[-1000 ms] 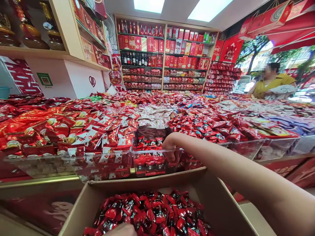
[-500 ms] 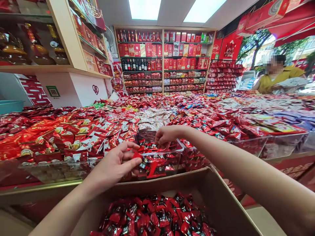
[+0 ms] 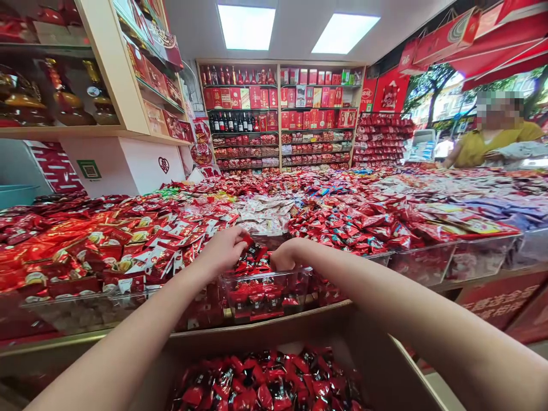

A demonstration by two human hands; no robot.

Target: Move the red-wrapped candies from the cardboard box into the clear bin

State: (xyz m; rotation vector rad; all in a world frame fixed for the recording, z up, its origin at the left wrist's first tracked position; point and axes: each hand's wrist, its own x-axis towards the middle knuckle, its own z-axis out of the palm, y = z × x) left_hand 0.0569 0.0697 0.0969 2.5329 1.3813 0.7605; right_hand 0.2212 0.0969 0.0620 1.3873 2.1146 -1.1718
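My left hand pinches a red-and-black wrapped candy at the left side of a clear plastic bin. Inside the bin lie more red-and-black wrapped candies. My right hand reaches into the bin's right side; its fingers are hidden among the candies and behind the hand. Below, an open cardboard box holds many wrapped candies of the same colours.
Heaps of packets fill the long counter on both sides. A wooden cabinet juts out at upper left. Shelves stand at the back. A person in yellow is at far right.
My left hand has moved up and over the bin from its front edge. My right hand has sunk lower into the bin, hiding its fingers. The camera view has tilted slightly up.
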